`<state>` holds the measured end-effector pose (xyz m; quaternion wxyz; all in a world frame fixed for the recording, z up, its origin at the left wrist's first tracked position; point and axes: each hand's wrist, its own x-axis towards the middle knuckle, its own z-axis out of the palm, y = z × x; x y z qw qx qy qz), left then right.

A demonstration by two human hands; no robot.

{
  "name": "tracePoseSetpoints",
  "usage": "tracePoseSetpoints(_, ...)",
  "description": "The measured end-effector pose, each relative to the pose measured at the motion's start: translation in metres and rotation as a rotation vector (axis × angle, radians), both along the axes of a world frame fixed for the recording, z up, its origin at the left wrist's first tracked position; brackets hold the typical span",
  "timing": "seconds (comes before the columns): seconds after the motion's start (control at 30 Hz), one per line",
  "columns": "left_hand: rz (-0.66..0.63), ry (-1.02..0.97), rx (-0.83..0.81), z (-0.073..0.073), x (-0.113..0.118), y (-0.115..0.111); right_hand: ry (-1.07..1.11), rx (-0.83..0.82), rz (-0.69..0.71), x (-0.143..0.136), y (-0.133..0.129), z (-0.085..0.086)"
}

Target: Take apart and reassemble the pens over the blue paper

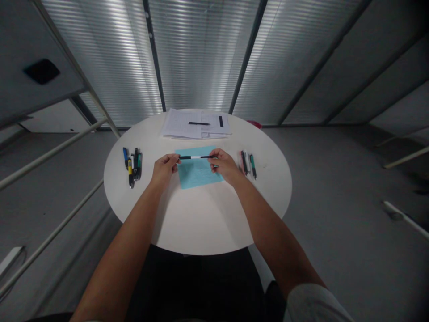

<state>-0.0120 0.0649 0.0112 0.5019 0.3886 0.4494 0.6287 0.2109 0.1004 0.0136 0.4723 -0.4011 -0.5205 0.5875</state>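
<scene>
A black and white pen (195, 157) is held level between my two hands, above a light blue sheet (197, 174) on the round white table. My left hand (166, 167) pinches its left end between thumb and fingers. At the right end, my right hand (222, 164) grips it with the fingertips. Several pens (132, 165), blue, yellow, black and green, lie in a group left of my left hand. More pens (248, 164), among them a black, a white and a green one, lie right of my right hand.
White papers (182, 125) lie at the back of the white table (201, 223), with a dark pen (199, 123) and a small black strip (220, 121) on them. Something pink (255, 124) shows behind the table's edge. Pale metal rails (53, 154) stand at the left.
</scene>
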Motion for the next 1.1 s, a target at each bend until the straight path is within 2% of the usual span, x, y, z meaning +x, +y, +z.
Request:
tracePoseSetpoints(0.17, -0.020, 0.027, 0.023, -0.006, -0.001, 0.002, 0.054, -0.072, 0.004, 0.000, -0.004, 0.006)
tracePoseSetpoints(0.27, -0.034, 0.058, 0.037, -0.008, -0.001, 0.003, 0.009, -0.084, -0.016, -0.002, -0.005, 0.007)
tracePoseSetpoints(0.47, 0.019, 0.108, 0.037, -0.007, 0.000, 0.002, -0.081, 0.054, -0.052, -0.005, 0.000, -0.001)
tracePoseSetpoints(0.73, 0.034, 0.036, 0.037, -0.010, -0.001, 0.004, -0.092, 0.397, -0.070, -0.002, 0.001, -0.003)
tracePoseSetpoints(0.8, 0.013, 0.031, 0.033, -0.009, -0.001, 0.003, -0.080, 0.379, -0.082, -0.002, -0.001, 0.000)
tracePoseSetpoints(0.97, -0.065, 0.064, 0.035, -0.010, 0.000, 0.002, -0.269, 0.139, -0.039, 0.000, -0.006, 0.004)
tracePoseSetpoints(1.1, -0.047, 0.047, 0.050, -0.012, -0.002, 0.003, -0.135, 0.187, 0.006, 0.004, -0.004, 0.006)
